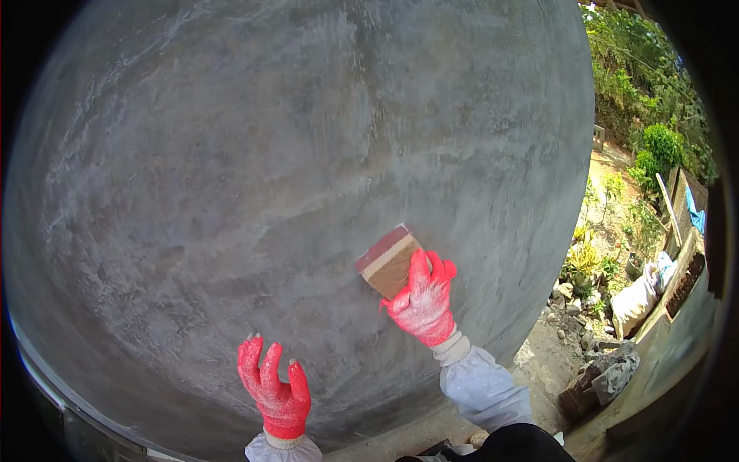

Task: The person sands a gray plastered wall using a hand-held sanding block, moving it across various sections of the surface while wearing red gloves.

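Observation:
A grey cement-plastered wall (248,190) takes up most of the view, with paler streaks and dusty, scuffed patches. My right hand (424,303), in a dust-covered red coated work glove, grips a wooden block (392,273). A reddish strip, apparently sandpaper, runs along the block's upper edge, and the block lies against the wall. Lower left, my left hand (277,384) wears a matching glove with bare fingertips poking out. Its fingers are spread and hold nothing. Whether they touch the wall is hard to tell.
To the right, beyond the wall's edge, are rubble stones (568,306), a white sack (635,303) and green plants (661,147). A grey plastic sheet (616,372) lies lower down by a low wall (664,369). A metal-looking rail (86,418) curves along the lower left.

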`<state>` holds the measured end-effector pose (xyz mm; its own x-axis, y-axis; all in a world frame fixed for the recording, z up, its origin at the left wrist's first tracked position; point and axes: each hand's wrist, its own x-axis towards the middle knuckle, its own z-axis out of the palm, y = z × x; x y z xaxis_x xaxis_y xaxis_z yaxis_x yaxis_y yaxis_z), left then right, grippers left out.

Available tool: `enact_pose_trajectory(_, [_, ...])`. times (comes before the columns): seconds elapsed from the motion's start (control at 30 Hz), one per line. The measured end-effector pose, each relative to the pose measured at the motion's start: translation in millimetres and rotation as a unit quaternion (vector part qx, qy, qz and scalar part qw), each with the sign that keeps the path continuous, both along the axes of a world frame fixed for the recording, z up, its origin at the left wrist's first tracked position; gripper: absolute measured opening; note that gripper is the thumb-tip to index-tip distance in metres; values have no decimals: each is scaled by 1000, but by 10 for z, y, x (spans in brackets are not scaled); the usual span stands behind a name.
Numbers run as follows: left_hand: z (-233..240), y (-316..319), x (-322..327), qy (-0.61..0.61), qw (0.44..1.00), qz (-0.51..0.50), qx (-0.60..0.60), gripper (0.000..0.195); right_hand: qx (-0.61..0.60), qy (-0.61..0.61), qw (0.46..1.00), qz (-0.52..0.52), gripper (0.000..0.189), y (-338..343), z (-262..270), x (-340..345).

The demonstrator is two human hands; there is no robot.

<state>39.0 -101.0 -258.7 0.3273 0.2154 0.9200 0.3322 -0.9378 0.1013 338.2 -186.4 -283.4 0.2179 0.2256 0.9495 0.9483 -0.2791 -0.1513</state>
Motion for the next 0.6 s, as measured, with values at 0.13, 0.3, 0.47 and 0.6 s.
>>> enact_pose_trajectory(0.13, [71,83,421,-15,999,31,21,54,261,151,925,232,97,-349,1516,706])
enact_pose_trajectory(0.3, [-11,159,685,-22,996,78,37,60,185,41,966,-173,93,-640,592,1439])
enact_pose_trajectory(0.47, [-163,415,777,-26,984,160,67,60,250,270,929,49,120,-695,-548,1446])
enact_pose_trajectory(0.6, [-247,685,854,-38,972,217,80,59,236,230,944,-1,113,-1002,889,2151])
